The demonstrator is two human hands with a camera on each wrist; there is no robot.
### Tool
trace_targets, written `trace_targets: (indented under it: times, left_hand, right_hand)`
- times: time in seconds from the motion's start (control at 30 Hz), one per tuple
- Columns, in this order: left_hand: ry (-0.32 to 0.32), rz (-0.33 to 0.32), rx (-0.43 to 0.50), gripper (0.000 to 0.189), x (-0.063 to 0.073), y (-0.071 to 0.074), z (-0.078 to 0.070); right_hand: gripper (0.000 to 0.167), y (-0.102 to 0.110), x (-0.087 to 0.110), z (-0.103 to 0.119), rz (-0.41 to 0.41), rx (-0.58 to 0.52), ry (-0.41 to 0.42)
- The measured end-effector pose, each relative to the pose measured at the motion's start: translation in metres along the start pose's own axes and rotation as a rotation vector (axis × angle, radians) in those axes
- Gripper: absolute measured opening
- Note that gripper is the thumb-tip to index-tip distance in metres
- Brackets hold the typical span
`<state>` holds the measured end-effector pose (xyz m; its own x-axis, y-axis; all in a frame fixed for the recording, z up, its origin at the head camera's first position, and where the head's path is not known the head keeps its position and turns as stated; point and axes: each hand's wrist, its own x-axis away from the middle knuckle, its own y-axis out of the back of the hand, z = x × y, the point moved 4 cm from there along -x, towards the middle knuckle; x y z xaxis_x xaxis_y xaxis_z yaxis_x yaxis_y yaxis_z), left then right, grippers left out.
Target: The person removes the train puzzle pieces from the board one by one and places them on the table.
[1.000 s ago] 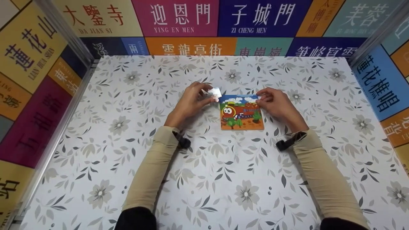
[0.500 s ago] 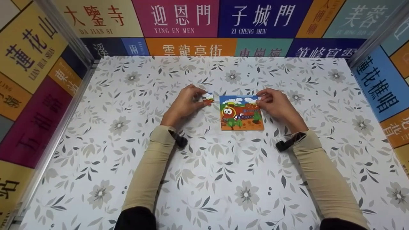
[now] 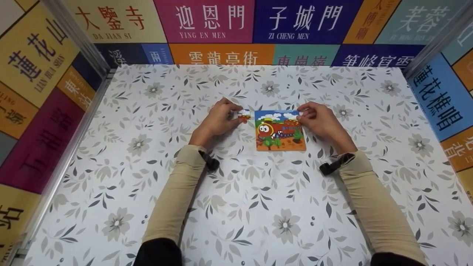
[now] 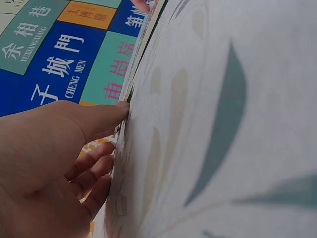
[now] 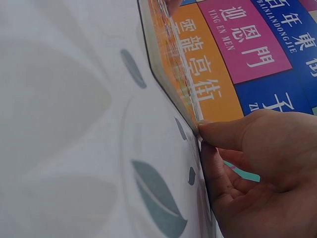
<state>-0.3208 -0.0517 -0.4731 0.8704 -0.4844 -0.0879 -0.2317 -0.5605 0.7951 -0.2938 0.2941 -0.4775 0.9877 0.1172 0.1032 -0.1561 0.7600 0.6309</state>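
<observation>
Two hands work at the middle of a flowered table (image 3: 111, 155). To the left, the left hand (image 3: 216, 122) pinches a small puzzle piece (image 3: 244, 115) between thumb and curled fingers, just beside the puzzle's far left corner. The train puzzle (image 3: 279, 130) lies flat. To its right, the right hand (image 3: 320, 120) grips its far right corner with curled fingertips.

Staged recording booth: floral-covered table (image 3: 258, 207), metal-framed walls (image 3: 40, 74) of Chinese place-name panels.
</observation>
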Motion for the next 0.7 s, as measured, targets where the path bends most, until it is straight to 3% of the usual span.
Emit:
trace_targets:
  times: [0.27,0.47,0.57,0.7]
  left_hand:
    - [-0.008,-0.004,0.003,0.046,0.001,0.0,-0.001]
    - [0.037,0.012,0.058,0.048,0.002,0.002,-0.002]
    - [0.04,-0.009,0.069,0.046,0.0,0.003,-0.006]
    - [-0.003,-0.036,0.035,0.043,-0.004,-0.002,-0.018]
  right_hand:
    - [0.034,0.0,0.0,-0.001,-0.004,0.016,0.0]
    - [0.035,-0.001,0.0,0.0,-0.001,0.028,-0.007]
    - [0.035,-0.001,0.001,0.001,-0.002,0.028,-0.007]
    - [0.034,0.0,0.002,0.001,-0.002,0.018,-0.005]
